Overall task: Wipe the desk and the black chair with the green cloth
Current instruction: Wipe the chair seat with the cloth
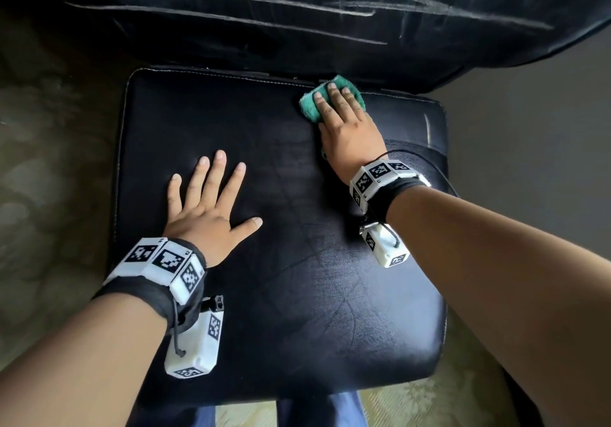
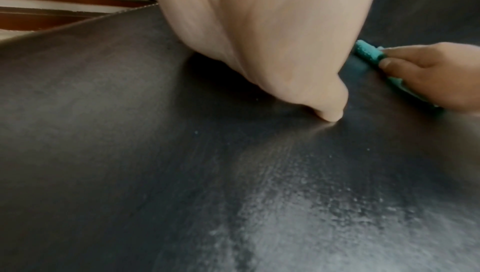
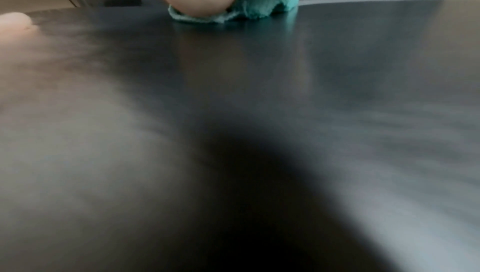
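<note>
Cloth: bunched, at the rear right of the seat, beside the back seam. It is pressed flat under the right hand, fingers straight and close together.
Left hand: braced on the seat, fingers spread.
Desk: not seen.
Risks: the ungripped cloth may be snagged at the seam or lost from under the palm. Pale specks may be missed.

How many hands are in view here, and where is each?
2. The left hand lies flat, fingers spread, on the black chair seat. The right hand presses the green cloth near the seat's back edge. No other hands are visible.
</note>
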The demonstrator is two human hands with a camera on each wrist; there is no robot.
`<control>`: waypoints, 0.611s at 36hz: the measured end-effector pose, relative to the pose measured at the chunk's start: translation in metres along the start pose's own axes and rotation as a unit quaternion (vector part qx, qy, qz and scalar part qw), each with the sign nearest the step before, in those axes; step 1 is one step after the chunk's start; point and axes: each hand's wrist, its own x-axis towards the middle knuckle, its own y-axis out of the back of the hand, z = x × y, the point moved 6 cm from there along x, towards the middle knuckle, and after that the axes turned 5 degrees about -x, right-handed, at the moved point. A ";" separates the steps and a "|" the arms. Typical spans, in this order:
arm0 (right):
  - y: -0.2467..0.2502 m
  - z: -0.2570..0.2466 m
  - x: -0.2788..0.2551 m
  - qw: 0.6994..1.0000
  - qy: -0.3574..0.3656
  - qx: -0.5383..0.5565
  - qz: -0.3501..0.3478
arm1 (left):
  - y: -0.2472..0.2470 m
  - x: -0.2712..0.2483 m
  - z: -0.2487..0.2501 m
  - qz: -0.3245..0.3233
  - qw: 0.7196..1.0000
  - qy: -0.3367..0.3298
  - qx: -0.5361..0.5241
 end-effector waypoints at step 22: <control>0.015 0.126 -0.058 0.982 -0.185 -0.016 0.033 | 0.002 0.001 0.002 -0.018 1.000 0.009 0.010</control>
